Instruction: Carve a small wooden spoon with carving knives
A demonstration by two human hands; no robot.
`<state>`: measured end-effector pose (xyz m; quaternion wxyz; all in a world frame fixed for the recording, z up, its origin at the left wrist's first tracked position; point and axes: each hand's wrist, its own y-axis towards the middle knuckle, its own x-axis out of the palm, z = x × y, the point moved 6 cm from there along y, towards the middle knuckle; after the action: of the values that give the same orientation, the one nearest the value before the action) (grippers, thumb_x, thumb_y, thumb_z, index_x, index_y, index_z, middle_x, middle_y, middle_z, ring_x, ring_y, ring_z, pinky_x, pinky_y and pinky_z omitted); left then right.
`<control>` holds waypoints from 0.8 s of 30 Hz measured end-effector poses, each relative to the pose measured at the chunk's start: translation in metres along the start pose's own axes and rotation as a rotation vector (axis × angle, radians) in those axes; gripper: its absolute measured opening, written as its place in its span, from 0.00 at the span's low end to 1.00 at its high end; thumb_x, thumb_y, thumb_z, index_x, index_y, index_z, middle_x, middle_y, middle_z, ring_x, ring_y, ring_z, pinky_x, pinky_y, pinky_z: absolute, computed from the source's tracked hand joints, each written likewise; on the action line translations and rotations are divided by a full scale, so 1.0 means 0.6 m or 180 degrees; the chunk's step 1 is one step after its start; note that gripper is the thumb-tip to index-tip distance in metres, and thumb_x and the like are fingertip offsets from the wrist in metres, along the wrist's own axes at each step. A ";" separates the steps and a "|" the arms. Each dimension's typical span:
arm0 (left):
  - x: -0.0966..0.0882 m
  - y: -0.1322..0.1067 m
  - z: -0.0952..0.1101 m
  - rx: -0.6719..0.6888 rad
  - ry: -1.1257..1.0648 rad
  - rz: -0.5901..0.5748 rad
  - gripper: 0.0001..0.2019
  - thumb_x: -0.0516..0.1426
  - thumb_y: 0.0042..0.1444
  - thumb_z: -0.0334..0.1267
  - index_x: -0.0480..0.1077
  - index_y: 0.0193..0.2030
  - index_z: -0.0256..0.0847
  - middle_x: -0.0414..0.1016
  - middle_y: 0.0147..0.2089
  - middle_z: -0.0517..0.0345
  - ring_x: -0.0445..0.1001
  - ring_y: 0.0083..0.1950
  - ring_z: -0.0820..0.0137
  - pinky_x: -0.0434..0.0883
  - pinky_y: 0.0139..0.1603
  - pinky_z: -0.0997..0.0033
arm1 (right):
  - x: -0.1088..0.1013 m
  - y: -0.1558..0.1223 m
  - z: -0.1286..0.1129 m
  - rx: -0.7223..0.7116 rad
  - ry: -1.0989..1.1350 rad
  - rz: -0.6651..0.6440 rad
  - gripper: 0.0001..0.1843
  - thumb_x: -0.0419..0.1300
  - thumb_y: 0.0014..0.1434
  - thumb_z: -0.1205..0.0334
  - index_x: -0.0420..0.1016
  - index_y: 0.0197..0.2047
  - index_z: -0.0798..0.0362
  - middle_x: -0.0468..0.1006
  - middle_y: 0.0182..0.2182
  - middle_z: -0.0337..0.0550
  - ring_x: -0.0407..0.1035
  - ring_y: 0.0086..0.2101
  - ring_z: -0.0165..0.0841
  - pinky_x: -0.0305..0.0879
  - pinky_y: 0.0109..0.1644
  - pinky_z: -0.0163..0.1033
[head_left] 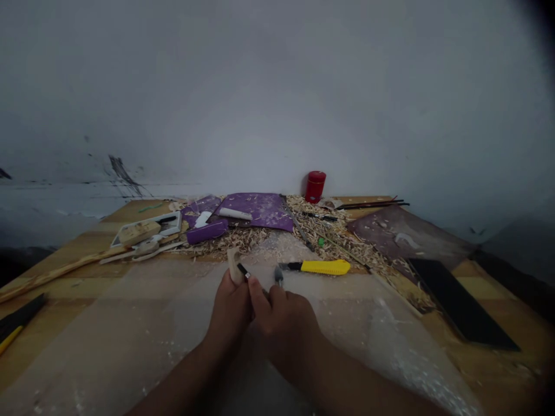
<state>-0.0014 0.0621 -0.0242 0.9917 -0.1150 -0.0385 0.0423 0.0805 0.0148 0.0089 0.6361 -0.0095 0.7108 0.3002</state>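
My left hand [230, 309] is closed around a small pale piece of wood [235, 266], whose top end sticks up above the fingers. Closed on a carving knife, my right hand [286, 315] sits close against the left. The short dark blade of the carving knife [244, 271] lies against the side of the wood, and most of its handle is hidden by the fingers. Just beyond the right knuckles shows a grey metal tool tip [278, 276]; whether the hand touches it I cannot tell. A yellow utility knife [325, 266] lies past the right hand.
Clear plastic sheeting [173, 329] covers the wooden table [80, 245]. Wood shavings [243, 240] are heaped along the middle and back, beside purple sheets [260, 209]. A red can [315, 186] stands by the wall. A dark flat slab [459, 303] lies right, a long stick [65, 270] left.
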 end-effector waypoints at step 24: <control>-0.043 0.096 0.016 0.0897 0.2448 -0.0116 0.02 0.55 0.50 0.34 0.66 0.32 0.39 0.68 0.26 0.60 0.69 0.28 0.70 0.65 0.29 0.71 | 0.035 0.005 0.189 0.0653 0.2191 -0.1212 0.13 0.55 0.61 0.59 0.68 0.48 0.55 0.70 0.45 0.45 0.69 0.40 0.36 0.68 0.41 0.45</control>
<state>-0.0324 0.1179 -0.0299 0.9404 0.0153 0.3392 -0.0165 0.1774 0.0748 -0.0103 0.4029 -0.1773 0.8940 0.0838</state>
